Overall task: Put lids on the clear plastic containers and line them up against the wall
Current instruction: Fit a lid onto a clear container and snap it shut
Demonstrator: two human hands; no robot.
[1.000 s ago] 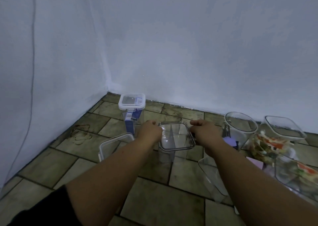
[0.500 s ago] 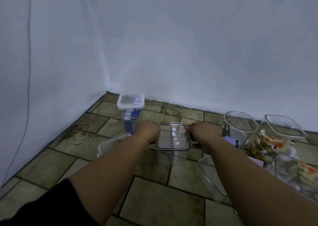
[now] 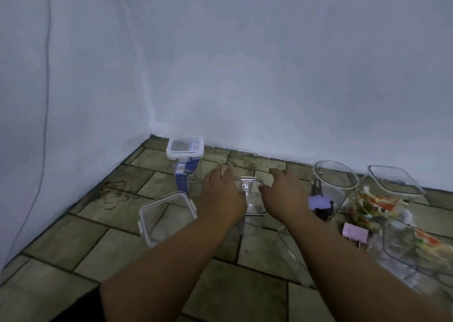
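A small clear container with a dark-rimmed lid stands on the tiled floor between my hands. My left hand lies palm down over its left edge, fingers stretched forward and apart. My right hand lies over its right edge, fingers spread, thumb on the lid. A tall clear container with a white clip lid and blue label stands near the corner by the back wall. An open clear container sits left of my left forearm. Open round and square containers stand at the right.
Colourful printed packaging and more clear tubs crowd the right side, with purple tags among them. A clear piece lies under my right forearm. Walls meet in a corner at the back left; a thin cable hangs on the left wall.
Both hands have gone from gripping the sides of the lid to lying flat on it with fingers stretched out. The view has tilted slightly upward.
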